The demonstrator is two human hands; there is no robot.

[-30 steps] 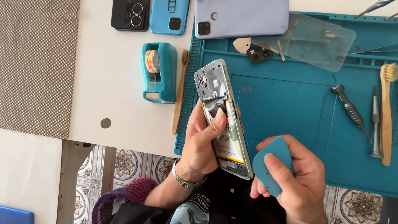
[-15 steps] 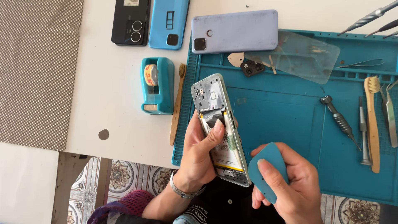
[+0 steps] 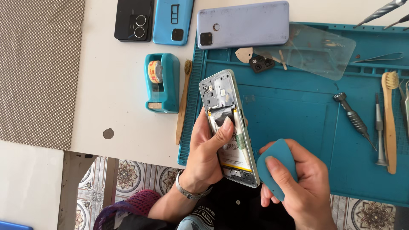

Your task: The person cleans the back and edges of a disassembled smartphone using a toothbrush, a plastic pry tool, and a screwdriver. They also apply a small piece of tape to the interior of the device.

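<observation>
White tabletop [image 3: 115,98] carried 1 teal work mat [image 3: 298,127] at its right side, above a patterned tile floor [image 3: 128,174]. Along the far edge lay 3 phones: 1 black [image 3: 133,19], 1 blue [image 3: 172,20], 1 lilac [image 3: 243,24]. 1 tape dispenser [image 3: 162,83] stood left of the mat. The left hand [image 3: 206,157] clasped 1 opened phone [image 3: 228,123] over the mat's near-left corner, thumb on its battery. The right hand [image 3: 298,187] pinched 1 teal pick [image 3: 277,168] just beside it.
</observation>
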